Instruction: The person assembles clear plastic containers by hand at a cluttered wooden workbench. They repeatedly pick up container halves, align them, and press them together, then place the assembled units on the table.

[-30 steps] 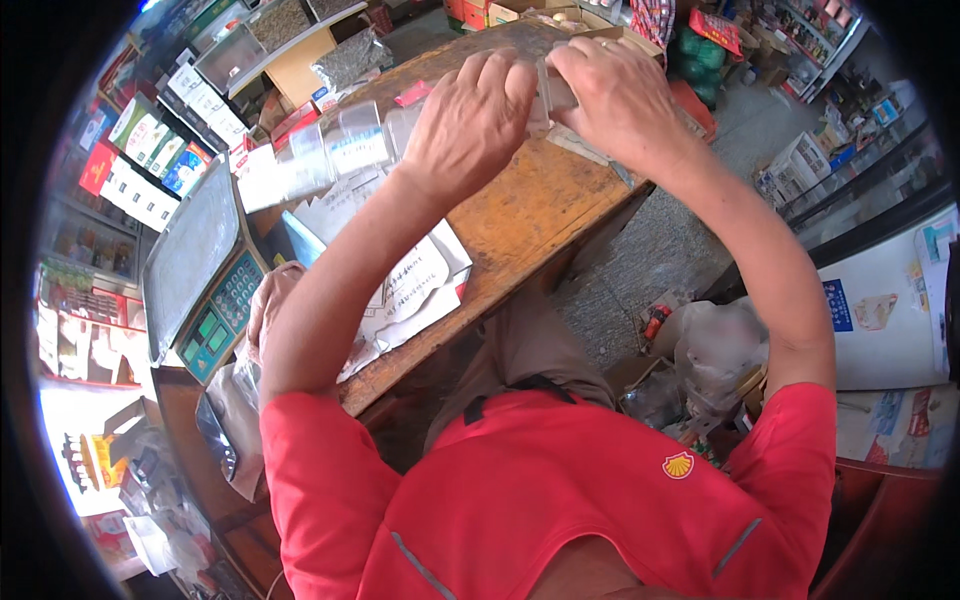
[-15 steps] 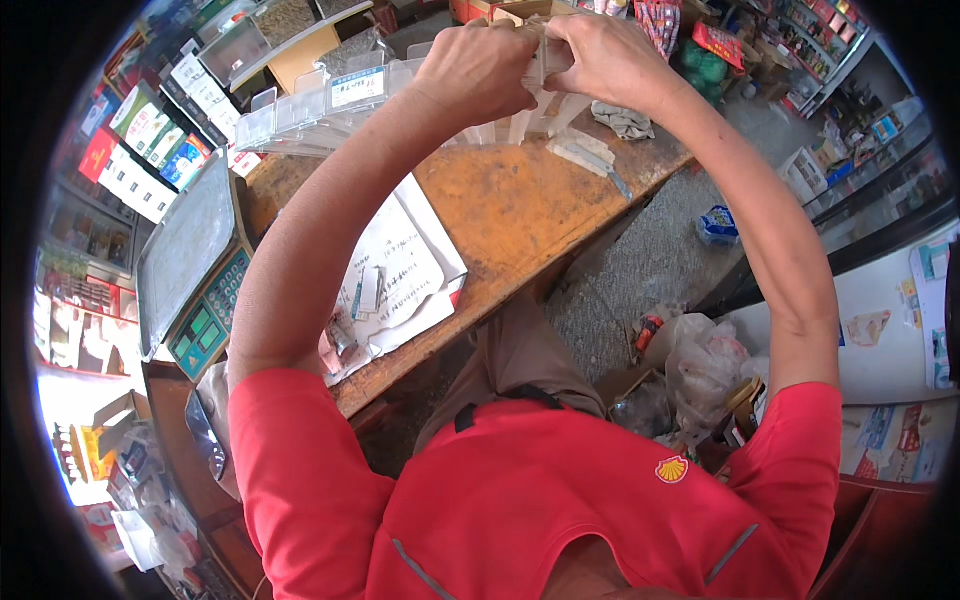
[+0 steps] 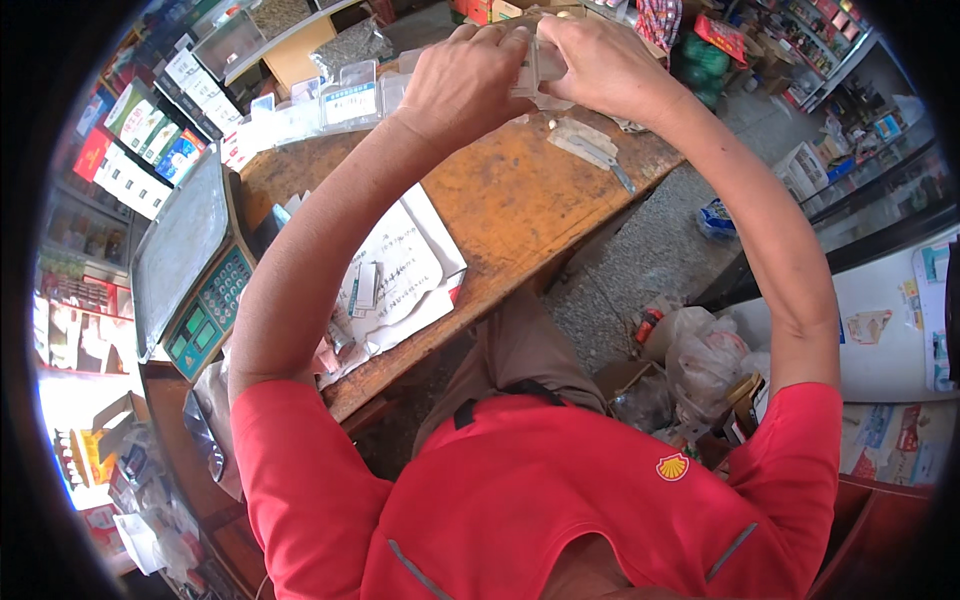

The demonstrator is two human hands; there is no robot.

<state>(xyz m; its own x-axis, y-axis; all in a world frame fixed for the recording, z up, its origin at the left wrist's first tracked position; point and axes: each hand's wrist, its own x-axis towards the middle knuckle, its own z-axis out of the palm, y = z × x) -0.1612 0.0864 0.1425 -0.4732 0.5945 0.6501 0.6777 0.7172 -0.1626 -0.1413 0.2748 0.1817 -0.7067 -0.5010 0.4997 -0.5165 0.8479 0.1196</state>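
Note:
At the far side of the wooden table, a long clear plastic compartment box (image 3: 388, 95) lies partly behind my hands. A white and blue label (image 3: 350, 105) is stuck on its left part. My left hand (image 3: 468, 78) is closed over the box's middle, fingers curled and partly hidden. My right hand (image 3: 605, 68) grips it just to the right, with thumb and fingers around a clear piece between the two hands. A utility knife (image 3: 598, 152) rests on a pale scrap near the table edge, right of the box.
The worn wooden table (image 3: 500, 215) carries handwritten papers (image 3: 405, 265) at its near left. A weighing scale (image 3: 190, 265) stands left of them. Cartons (image 3: 150, 140) are stacked behind the scale. On the floor to the right sit plastic bags (image 3: 705, 355) and a blue packet (image 3: 716, 217).
The clear box was tilted up with its compartment dividers showing; now it lies lower and flatter. Both hands have shifted slightly and remain on it.

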